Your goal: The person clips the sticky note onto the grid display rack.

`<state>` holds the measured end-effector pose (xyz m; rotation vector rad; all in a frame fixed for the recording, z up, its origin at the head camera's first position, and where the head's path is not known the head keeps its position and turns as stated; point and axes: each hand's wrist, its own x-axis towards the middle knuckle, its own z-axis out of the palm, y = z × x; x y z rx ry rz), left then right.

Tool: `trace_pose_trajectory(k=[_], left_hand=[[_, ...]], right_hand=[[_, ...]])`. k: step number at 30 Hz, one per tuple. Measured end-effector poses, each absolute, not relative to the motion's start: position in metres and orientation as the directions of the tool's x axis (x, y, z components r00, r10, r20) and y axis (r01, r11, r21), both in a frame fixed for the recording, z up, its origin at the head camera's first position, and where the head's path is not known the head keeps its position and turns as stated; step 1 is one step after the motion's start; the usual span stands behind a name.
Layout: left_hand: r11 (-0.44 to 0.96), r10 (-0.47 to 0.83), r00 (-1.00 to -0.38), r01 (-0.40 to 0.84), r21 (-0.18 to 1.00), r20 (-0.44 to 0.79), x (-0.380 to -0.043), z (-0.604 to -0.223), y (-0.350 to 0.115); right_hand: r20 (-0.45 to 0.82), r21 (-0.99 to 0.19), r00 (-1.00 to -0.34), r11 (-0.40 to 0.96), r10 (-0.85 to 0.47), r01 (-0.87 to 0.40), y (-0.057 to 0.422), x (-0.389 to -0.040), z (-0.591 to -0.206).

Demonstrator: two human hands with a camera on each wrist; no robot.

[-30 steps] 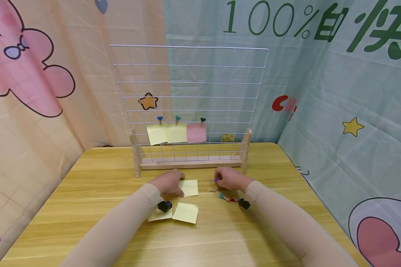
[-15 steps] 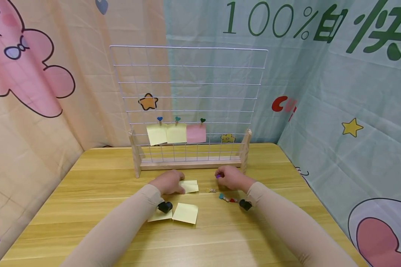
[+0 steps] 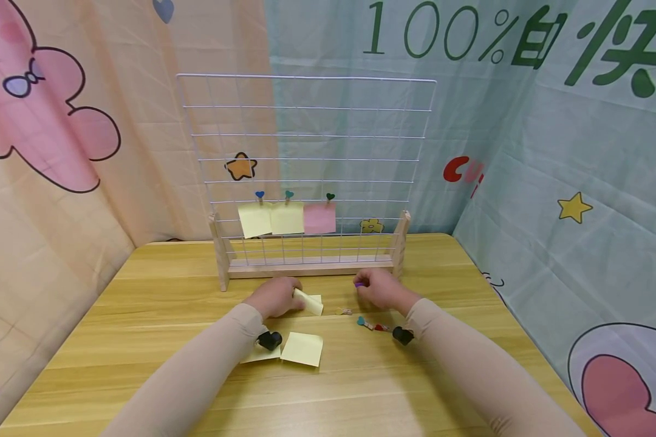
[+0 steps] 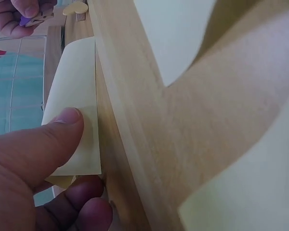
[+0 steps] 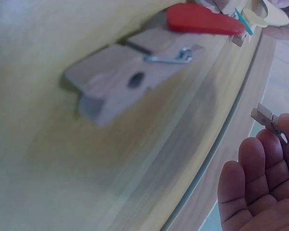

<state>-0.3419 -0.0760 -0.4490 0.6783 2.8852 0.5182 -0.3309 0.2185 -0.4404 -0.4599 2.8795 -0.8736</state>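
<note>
- The yellow note [image 3: 310,303], flat half a second ago, has tilted up from the bench [image 3: 361,388]; paper and purple-topped clip [image 3: 359,284] now both seem ready in hand.
- Left hand [image 3: 275,297]: narrow grip, thumb above, fingers below, pinching the note, which extends towards 3 o'clock.
- Right hand [image 3: 381,289]: narrow grip on the clip, at its 9 o'clock; wire rack [image 3: 306,269] at 12 o'clock.

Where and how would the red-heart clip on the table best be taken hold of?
The red-heart clip is probably best pinched at its bare wooden end, from above and the person's right: that end points right, exposed, while the red heart faces the teal-heart clip, leaving less room there.
</note>
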Motion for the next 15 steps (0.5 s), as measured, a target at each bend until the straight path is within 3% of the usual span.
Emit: trace_pose_trajectory(k=[15], left_hand=[[0.811, 0.455, -0.886, 0.37, 0.452, -0.09, -0.3398, -0.4446, -0.075]], right_hand=[[0.012, -0.57, -0.955, 0.783, -0.296, -0.249, 0.2247, -0.3297, -0.4377]])
